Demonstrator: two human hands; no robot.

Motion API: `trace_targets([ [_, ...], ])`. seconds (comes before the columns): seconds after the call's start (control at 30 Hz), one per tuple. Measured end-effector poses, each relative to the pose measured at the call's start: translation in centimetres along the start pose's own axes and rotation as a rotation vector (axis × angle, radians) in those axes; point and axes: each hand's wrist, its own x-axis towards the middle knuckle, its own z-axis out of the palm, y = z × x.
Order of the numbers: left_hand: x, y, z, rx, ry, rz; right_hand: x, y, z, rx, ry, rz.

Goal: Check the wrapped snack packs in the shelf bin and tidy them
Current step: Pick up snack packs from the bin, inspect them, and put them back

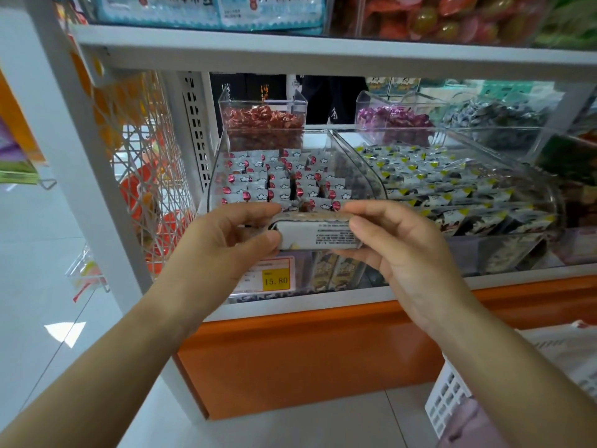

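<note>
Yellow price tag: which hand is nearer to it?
Left. The left hand sits just above the price tag, the right hand farther off to its upper right; both hold one pack.

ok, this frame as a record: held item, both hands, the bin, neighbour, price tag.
bin: clear shelf bin, pink-and-white packs in rows, a few gaps
held item: white snack pack, printed side toward camera, in front of the bin
left hand: pinches the pack's left end
right hand: pinches its right end
neighbour bin: clear, at right, black-and-yellow packs
price tag: yellow, reads 15.80, below the bin
</note>
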Motion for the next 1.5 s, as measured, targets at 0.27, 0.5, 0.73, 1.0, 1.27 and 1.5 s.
trace_targets([
  [0.27, -0.3, 0.1, 0.5, 0.171, -0.028, 0.132, -0.1, -0.1, 0.0, -0.112, 0.109, -0.063],
  [0.5, -0.5, 0.3, 0.5, 0.237, -0.079, 0.125, -0.5, -0.2, 0.3, -0.513, 0.088, -0.227],
  [0.73, 0.1, 0.4, -0.9, 0.370, -0.104, 0.162, -0.7, -0.3, 1.0, -0.516, 0.013, -0.259],
  [1.0, 0.3, 0.4, -1.4, 0.318, -0.133, 0.172, -0.8, 0.1, 1.3, -0.463, 0.071, -0.246],
  [1.27, 0.2, 0.0, -0.8, 0.339, -0.141, 0.115, -0.2, -0.4, 0.4, -0.429, 0.032, -0.108],
  [1.5, 0.6, -0.1, -1.0, 0.246, -0.138, 0.157, 0.6, -1.4, -0.8, -0.311, -0.180, 0.053],
])
